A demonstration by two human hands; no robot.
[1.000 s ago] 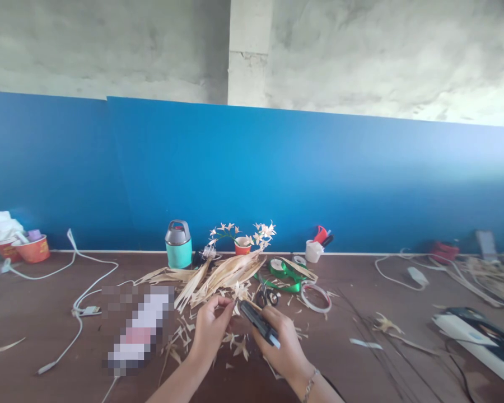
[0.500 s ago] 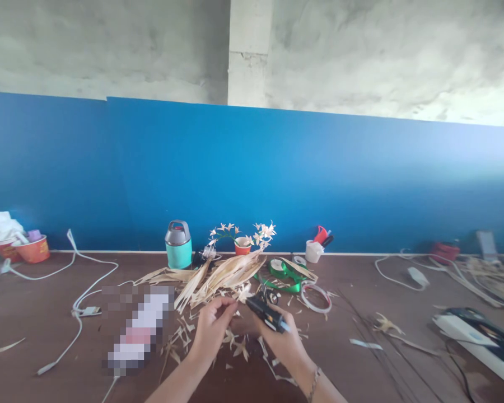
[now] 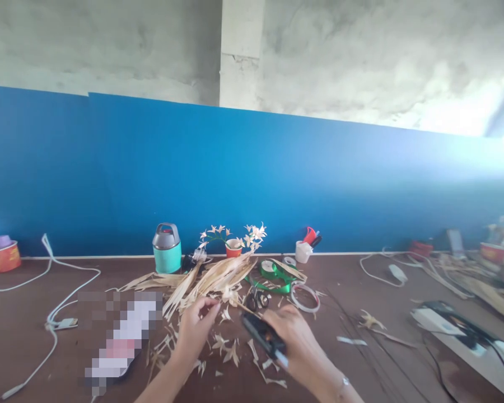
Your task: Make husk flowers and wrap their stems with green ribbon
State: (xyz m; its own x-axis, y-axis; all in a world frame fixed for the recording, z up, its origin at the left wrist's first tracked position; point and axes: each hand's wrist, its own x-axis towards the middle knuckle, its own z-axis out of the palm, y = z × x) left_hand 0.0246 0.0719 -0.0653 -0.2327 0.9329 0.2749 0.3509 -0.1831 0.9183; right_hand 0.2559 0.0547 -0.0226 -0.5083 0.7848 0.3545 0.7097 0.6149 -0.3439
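Observation:
My right hand (image 3: 292,330) is wrapped round a black hot glue gun (image 3: 262,334), with a pale stick showing at its rear end. A thin tan stem (image 3: 246,308) with a pale husk flower (image 3: 230,295) at its tip runs up to the right fingertips; whether they grip it I cannot tell. To the left, my left hand (image 3: 197,324) is closed in a pinch, and anything between its fingertips is too small to make out. Loose star-shaped husk petals (image 3: 232,352) lie on the table between my wrists. Dried corn husks (image 3: 220,274) are heaped beyond both hands.
Behind the husks stand a teal flask (image 3: 167,252), a red cup (image 3: 234,249) with flower sprays and a white cup (image 3: 303,252) of tools. Green ribbon (image 3: 283,288) and a tape roll (image 3: 305,296) lie right of centre. White cables (image 3: 56,313) and a blurred-out object (image 3: 126,336) lie left.
The view has swung slightly right. My right hand has turned so its back faces up over the glue gun, and the stem with the flower now shows by its fingertips. My left hand stays pinched.

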